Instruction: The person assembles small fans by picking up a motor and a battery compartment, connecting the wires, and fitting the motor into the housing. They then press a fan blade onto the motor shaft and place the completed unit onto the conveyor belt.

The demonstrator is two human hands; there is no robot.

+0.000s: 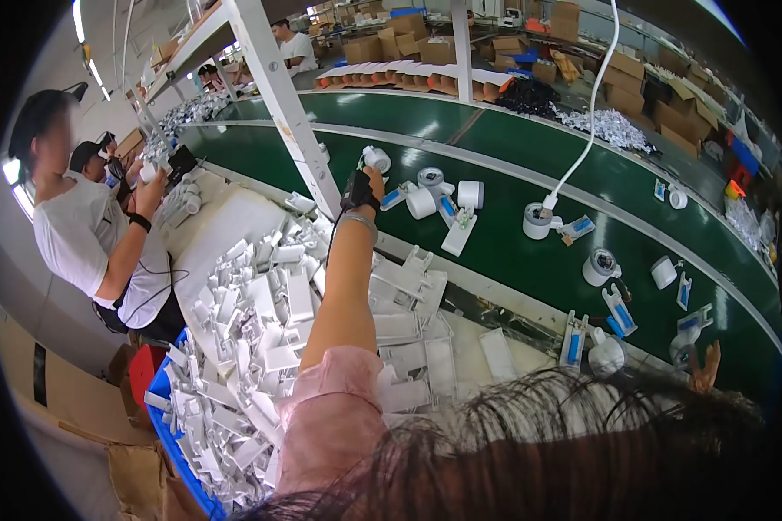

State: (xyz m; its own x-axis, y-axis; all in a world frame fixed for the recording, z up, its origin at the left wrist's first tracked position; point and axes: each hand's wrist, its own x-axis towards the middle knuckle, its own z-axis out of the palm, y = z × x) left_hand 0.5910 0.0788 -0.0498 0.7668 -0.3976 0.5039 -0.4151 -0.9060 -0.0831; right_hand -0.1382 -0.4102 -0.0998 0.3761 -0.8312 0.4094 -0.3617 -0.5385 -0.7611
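Note:
My left arm reaches far across the bench. My left hand (369, 189) is closed on a white round plastic housing (376, 158) above the green conveyor belt (504, 187); a dark device is strapped at its wrist. Just right of it lie white round housings (421, 203) joined to narrow white cases with blue parts. At the far right my right hand (705, 369) shows spread fingers, partly hidden by hair. Beside it, near the fingertips, is another white housing (685, 340) with its case. Whether they touch, I cannot tell.
A large heap of white plastic cases (265, 300) fills the bench and a blue bin (163, 382). A white post (282, 104) rises near my left hand. A white cable (593, 104) hangs down to a housing on the belt. A co-worker (82, 217) stands at left.

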